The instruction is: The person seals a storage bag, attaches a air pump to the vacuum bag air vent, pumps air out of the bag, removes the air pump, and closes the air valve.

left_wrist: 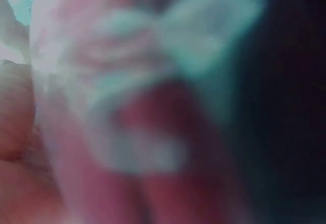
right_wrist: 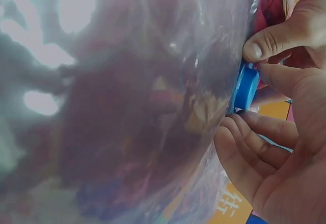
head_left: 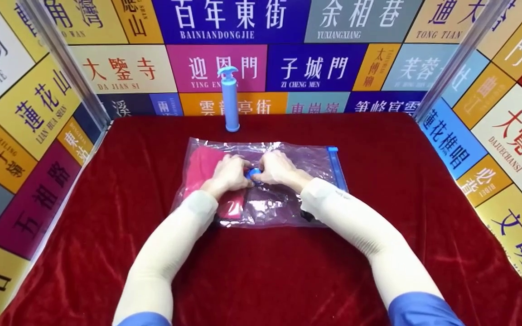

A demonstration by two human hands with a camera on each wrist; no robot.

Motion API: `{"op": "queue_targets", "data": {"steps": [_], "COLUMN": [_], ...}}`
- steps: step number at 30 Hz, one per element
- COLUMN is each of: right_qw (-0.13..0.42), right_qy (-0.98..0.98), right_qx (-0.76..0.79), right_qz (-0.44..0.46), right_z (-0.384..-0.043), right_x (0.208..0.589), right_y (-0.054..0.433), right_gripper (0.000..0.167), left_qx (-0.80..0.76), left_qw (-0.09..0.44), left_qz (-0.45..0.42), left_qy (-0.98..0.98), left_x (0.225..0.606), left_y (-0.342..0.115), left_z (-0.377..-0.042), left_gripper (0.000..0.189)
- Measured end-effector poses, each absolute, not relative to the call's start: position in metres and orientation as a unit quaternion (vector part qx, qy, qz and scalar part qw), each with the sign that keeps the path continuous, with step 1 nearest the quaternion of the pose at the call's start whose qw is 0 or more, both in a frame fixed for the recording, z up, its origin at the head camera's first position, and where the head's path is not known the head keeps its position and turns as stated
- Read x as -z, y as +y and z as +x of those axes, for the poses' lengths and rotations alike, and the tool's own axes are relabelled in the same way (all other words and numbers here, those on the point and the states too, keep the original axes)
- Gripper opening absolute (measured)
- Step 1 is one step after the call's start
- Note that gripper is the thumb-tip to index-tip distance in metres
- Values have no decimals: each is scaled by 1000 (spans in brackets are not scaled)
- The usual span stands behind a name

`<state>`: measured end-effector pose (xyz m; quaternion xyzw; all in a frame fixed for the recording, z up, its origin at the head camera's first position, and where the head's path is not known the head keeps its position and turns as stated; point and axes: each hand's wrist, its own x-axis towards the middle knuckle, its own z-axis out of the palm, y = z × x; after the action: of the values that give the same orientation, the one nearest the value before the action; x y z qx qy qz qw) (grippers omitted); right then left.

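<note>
Nearest, a counter (head_left: 270, 276) draped in dark red velvet; on it lies a clear plastic bag (head_left: 283, 206), bright pink fabric (head_left: 201, 165) in its left part. At the bag's middle the right hand (head_left: 280, 168) has its grip pinching a round blue plastic cap (right_wrist: 248, 89); the left hand (head_left: 231, 174) touches beside it, whether pinching I cannot tell. Beyond, a light-blue plastic hand pump (head_left: 230, 105) stands upright

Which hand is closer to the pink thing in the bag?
Left: the left hand is partly over the pink thing; the right hand is farther, across the blue cap.
</note>
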<state>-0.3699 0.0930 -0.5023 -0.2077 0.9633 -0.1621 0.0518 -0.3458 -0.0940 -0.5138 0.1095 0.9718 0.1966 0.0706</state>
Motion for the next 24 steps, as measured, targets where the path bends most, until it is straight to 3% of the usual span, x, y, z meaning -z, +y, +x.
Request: {"op": "queue_targets", "data": {"steps": [24], "right_qw": [34], "right_qy": [952], "right_qx": [39], "right_qz": [-300], "right_z": [-371], "right_x": [496], "right_y": [80], "right_gripper": [27], "left_qx": [-209], "left_qw": [44], "left_qz": [91], "left_qy": [973], "left_x": [517], "left_y": [-94], "left_z": [-346], "left_gripper": [62]}}
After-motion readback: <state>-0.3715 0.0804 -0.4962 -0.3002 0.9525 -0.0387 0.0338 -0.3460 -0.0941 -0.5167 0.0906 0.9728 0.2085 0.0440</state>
